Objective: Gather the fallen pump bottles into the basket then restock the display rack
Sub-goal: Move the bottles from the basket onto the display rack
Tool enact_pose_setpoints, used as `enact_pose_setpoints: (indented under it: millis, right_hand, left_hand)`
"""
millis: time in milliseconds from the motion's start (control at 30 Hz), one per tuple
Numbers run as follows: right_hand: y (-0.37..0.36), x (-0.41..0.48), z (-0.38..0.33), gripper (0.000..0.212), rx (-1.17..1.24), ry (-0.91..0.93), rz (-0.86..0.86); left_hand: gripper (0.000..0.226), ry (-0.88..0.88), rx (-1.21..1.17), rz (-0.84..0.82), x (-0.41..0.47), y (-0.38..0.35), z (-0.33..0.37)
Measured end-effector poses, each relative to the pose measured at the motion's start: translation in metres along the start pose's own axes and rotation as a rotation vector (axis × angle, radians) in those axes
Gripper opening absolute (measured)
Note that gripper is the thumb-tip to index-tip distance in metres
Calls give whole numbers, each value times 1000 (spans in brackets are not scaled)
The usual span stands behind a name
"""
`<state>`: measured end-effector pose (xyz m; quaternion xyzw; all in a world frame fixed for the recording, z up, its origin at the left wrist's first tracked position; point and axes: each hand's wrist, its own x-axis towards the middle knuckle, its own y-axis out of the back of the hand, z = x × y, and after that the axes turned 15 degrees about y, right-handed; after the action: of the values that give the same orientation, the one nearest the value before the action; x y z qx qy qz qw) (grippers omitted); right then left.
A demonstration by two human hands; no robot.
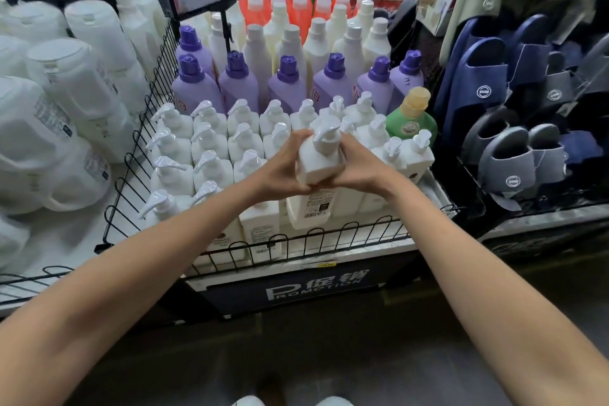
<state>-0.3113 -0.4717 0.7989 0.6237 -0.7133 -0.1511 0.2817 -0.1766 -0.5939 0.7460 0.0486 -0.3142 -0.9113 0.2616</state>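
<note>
**Head view: white plastic pump bottle [318, 158] held over the black wire display rack [296, 238]**

From here I see the left hand [280, 170] and the right hand [361, 165] both gripping the bottle's square body. The fingers curl round it on either side, and the pump head stands upright between them. The bottle hangs above the front rows of matching white pump bottles [211, 142] packed in the rack, right of centre. Behind those stand lilac bottles with purple caps [286, 86], then cream and orange ones. A green bottle with a yellow cap [412, 120] stands at the right end. Large white plastic jugs [66, 76] fill the shelf on the left, and navy and grey slippers [487, 76] hang on the right.
</note>
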Motion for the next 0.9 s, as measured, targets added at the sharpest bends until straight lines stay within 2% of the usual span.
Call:
enact_pose_setpoints:
  millis: [133, 300, 533, 600, 667, 733, 900]
  right_hand:
    - [-20, -4, 5, 55, -3, -8, -49]
    - [-45, 0, 27, 67, -105, -7, -81]
    - [-64, -16, 56, 61, -93, -83, -56]
    - [-71, -16, 64, 55, -95, -72, -82]
    - [-76, -16, 56, 48, -99, -66, -64]
    - [-77, -19, 47, 51, -68, -95, -53]
    - [-78, -22, 51, 59, 7, -122, -61]
  left_hand:
    - [90, 45, 14, -51, -12, -8, -23]
    - [87, 105, 131, -64, -20, -9, -36]
    - [87, 148, 569, -18, -31, -26, -46]
    - [86, 122, 624, -3, -35, -27, -48]
    - [85, 13, 725, 49, -41, -25, -53]
    - [86, -63, 843, 111, -46, -23, -60]
    - [81, -88, 1003, 170, -50, -23, -61]
